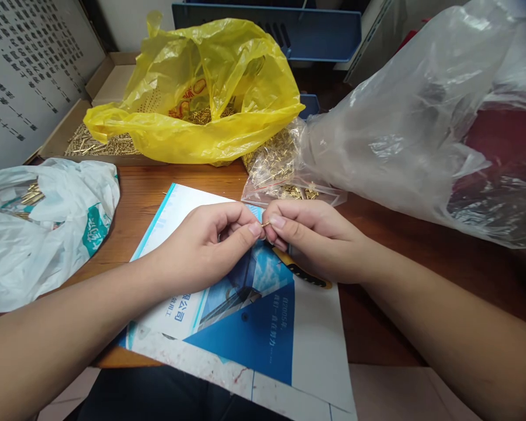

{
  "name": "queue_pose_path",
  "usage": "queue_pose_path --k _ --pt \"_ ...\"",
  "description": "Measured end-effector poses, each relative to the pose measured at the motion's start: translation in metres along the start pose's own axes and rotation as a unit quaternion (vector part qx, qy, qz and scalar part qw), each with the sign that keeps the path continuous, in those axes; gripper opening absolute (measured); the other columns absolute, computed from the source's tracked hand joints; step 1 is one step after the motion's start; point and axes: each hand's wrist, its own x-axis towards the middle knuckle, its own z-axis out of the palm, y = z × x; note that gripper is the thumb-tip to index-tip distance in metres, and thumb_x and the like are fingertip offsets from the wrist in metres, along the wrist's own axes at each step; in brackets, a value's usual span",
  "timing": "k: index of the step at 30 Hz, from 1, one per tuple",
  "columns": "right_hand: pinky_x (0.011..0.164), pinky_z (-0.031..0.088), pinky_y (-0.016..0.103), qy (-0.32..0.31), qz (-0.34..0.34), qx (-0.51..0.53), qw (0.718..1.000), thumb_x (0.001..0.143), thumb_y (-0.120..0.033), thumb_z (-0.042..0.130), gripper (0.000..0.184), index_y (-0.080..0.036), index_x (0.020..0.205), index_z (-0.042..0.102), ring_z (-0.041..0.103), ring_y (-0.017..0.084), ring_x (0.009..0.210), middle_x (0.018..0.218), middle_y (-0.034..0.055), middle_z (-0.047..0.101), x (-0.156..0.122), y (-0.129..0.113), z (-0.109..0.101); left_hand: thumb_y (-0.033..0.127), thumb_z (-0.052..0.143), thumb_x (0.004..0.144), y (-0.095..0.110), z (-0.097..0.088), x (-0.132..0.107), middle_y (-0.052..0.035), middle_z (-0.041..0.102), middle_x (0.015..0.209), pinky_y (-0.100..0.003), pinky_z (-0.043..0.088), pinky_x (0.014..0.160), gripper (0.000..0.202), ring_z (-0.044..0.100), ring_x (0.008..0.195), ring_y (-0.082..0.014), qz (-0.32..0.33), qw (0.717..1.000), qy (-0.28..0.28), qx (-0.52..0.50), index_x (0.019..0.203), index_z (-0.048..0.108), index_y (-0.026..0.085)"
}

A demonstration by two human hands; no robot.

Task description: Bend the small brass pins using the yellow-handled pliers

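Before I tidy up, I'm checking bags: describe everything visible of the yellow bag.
The yellow bag is thin, crumpled, translucent plastic with red printing. Its mouth gapes open, showing small gold-coloured pieces inside. It rests far back on the table, partly hiding a cardboard box; a transparent bag seems to touch it.

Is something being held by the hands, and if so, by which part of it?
Yes, a gold pin: the left hand and the right hand pinch it, seemingly by opposite ends; a short stretch shows between them.
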Motion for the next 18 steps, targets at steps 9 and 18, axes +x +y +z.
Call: queue_pose_path --k 9,18 --pt "0.049 0.031 0.023 0.023 -0.022 -0.112 0.993 0.098 -0.028 0.048 0.029 -0.018 0.072 0.050 0.037 0.008 0.051 0.059 -0.0034 0.044 0.0027 -0.0062 0.0028 0.031 0.053 0.093 -0.0030 0.0020 0.0009 -0.0004 0.054 0.072 -0.025 0.037 0.059 0.022 0.045 0.066 -0.0126 -0.011 0.999 0.008 0.034 0.079 0.059 0.015" --pt "0.051 0.031 0.024 0.001 -0.027 -0.172 0.985 0.099 -0.027 0.043 0.029 -0.019 0.071 0.048 0.036 0.008 0.050 0.052 -0.0054 0.040 0.0039 -0.0079 0.0026 0.033 0.055 0.091 -0.0034 0.0028 0.0004 0.0011 0.049 0.068 -0.024 0.033 0.054 0.022 0.041 0.062 -0.0118 -0.027 0.999 0.000 0.025 0.078 0.056 0.016"
